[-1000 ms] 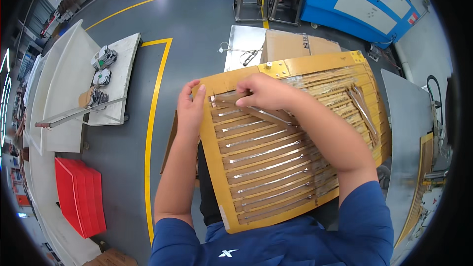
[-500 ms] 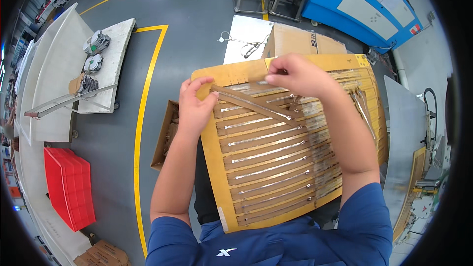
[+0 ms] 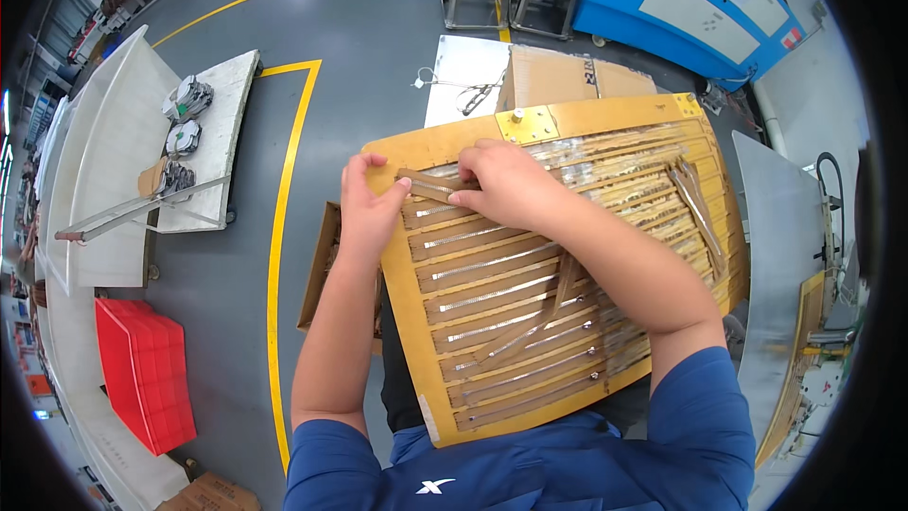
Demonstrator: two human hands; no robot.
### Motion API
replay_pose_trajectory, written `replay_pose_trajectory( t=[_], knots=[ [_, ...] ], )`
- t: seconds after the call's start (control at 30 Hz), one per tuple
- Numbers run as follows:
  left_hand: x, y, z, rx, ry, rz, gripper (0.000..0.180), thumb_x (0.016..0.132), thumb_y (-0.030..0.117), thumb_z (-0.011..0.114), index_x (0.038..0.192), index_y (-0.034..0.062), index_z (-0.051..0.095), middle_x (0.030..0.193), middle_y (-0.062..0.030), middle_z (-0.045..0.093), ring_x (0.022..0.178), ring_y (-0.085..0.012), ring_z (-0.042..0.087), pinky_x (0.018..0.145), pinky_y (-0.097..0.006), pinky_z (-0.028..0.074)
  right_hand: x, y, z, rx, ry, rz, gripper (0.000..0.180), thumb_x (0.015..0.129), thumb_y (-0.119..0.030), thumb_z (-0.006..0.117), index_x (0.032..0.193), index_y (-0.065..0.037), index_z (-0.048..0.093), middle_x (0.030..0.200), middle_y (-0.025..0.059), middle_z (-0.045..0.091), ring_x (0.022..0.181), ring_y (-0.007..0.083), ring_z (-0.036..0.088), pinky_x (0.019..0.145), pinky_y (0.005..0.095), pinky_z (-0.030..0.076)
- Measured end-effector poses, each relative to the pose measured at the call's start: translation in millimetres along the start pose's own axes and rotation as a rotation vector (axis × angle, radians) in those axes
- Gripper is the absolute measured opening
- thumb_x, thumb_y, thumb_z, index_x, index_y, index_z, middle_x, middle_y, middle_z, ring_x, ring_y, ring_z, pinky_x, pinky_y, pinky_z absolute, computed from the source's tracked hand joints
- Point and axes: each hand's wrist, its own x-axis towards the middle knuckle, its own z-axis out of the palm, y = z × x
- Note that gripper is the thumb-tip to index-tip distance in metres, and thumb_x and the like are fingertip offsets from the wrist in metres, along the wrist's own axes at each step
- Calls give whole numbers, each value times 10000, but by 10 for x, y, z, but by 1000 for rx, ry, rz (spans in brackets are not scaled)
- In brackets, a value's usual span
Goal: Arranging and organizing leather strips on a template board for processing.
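A yellow slotted board (image 3: 409, 350) lies across my lap with brown zippers (image 3: 492, 270) in its rows, their metal teeth showing. At its upper left corner my left hand (image 3: 367, 203) pinches the end of a brown zipper (image 3: 430, 186) between thumb and finger. A short way along the same zipper, my right hand (image 3: 506, 185) has thumb and fingers closed on it. Part of this zipper is hidden under the right hand. Another zipper (image 3: 534, 326) lies loose and slanting across the lower rows. More loose zippers (image 3: 698, 218) rest on the board's right side.
A brass plate (image 3: 530, 125) with a knob sits on the board's far edge. Beyond it stands a cardboard box (image 3: 549, 76). An open carton (image 3: 320, 270) is beside the board's left edge. Farther left are a red crate (image 3: 147, 374) and a white cart (image 3: 203, 151).
My right hand has come from the board's far edge toward my left hand, onto the zipper. A loose zipper now slants across the lower rows. The left hand has stayed almost in place.
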Motion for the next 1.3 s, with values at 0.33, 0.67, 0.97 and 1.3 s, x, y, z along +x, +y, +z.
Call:
replay_pose_trajectory(
  t=[0.33,0.67,0.97,1.3],
  knots=[
    [49,74,3,-126,-76,-104,394,988,103,737,1290,81,486,1163,-108,657,1004,-139,647,864,-297,545,218,-31,-154,236,-168,17,190,922,-170,776,995,-10,704,914,149,741,886,316,713,817,400,563],
    [-29,144,23,-155,-61,-86,359,975,72,687,1285,70,507,1171,-133,666,991,-170,664,871,-343,550,387,58,-262,55,-270,154,332,905,-316,774,974,8,789,973,231,757,949,369,729,883,440,568],
    [-33,257,44,-5,-60,-135,384,973,84,703,1293,101,493,1165,-93,660,1020,-156,656,874,-306,543,403,120,-195,70,-250,149,323,892,-329,802,899,-7,791,857,204,751,835,333,730,806,419,573],
    [-2,132,23,-89,-73,-146,463,933,141,772,1297,63,497,1282,-180,623,1139,-247,642,962,-387,537,407,73,-220,66,-254,169,371,870,-359,792,930,7,801,932,217,764,923,364,738,874,439,579]
  ],
)
